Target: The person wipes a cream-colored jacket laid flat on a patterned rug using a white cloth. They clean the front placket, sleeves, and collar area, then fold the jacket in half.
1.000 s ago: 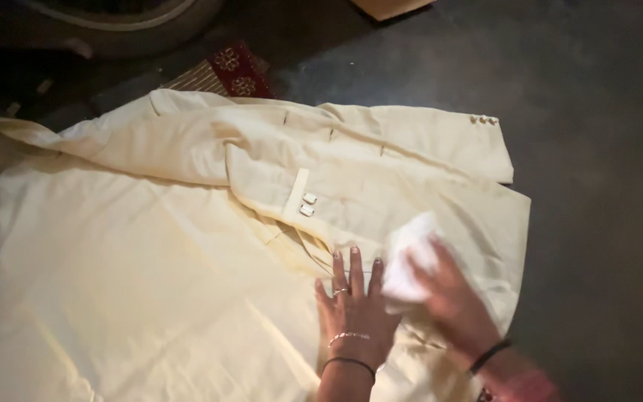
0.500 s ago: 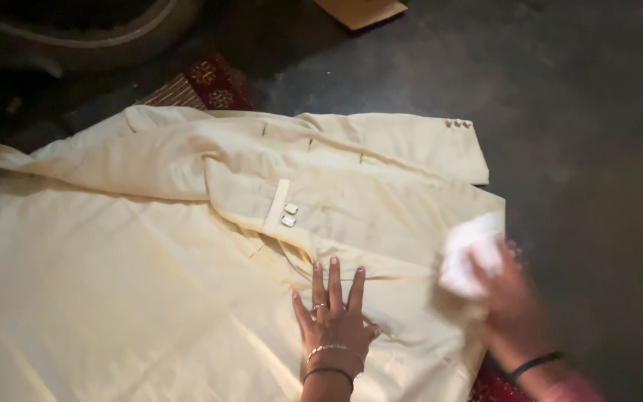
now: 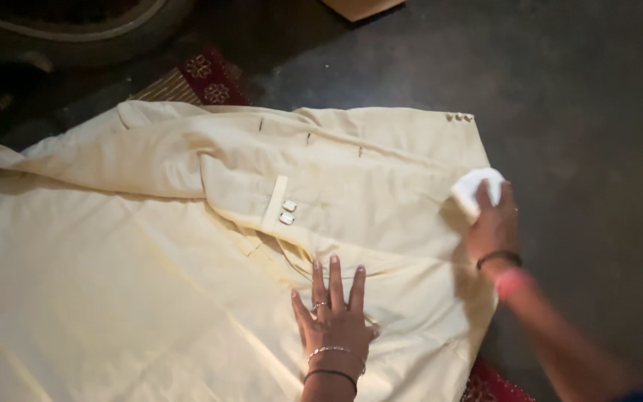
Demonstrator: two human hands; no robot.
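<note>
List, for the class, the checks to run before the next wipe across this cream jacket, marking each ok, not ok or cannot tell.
1. Left hand pressed flat on cream jacket, fingers spread: ok.
2. Right hand grips white cloth: ok.
3. Cloth is on the jacket's right edge: ok.
4. Fabric fully smooth: not ok, folds by the tab with two clasps.
5. Cloth damp or dry: cannot tell.

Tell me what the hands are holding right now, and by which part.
The right hand grips a bunched white cloth by its near end. The left hand holds nothing, lying flat on the cream garment.
</note>
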